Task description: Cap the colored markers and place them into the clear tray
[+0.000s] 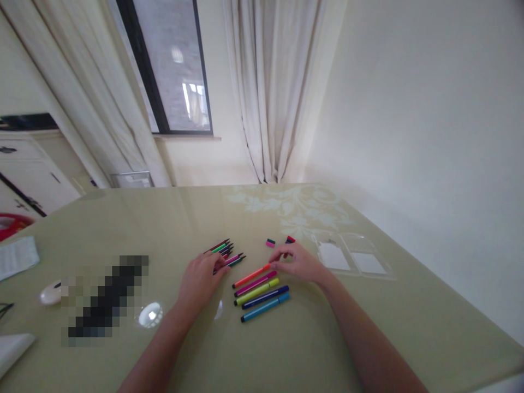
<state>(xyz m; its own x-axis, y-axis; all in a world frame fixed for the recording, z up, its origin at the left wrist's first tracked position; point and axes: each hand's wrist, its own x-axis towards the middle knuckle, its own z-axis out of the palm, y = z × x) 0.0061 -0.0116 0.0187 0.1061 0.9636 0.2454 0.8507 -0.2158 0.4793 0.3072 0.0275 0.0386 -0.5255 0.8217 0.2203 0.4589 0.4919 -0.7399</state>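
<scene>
My right hand (298, 263) pinches the right end of an orange felt-tip pen (250, 277), which lies on the table. Below it, a magenta pen (254, 284), a yellow-green pen (256, 293), a dark blue pen (265, 298) and a light blue pen (265, 309) lie roughly parallel, all capped. My left hand (201, 279) rests over a bunch of uncapped felt-tip pens (220, 249), their dark tips pointing up and right. Its fingers and thumb close around the pink and green ones, partly hiding them. Loose caps (271, 243) and red and dark caps (290, 239) lie beyond my right hand.
An open clear plastic case (349, 254) with white inserts lies at the right. Toward the left are a white mouse (51, 293), a blurred-out dark object (107, 300) and a pale packet (18, 256). A wall (429, 164) runs along the table's right edge.
</scene>
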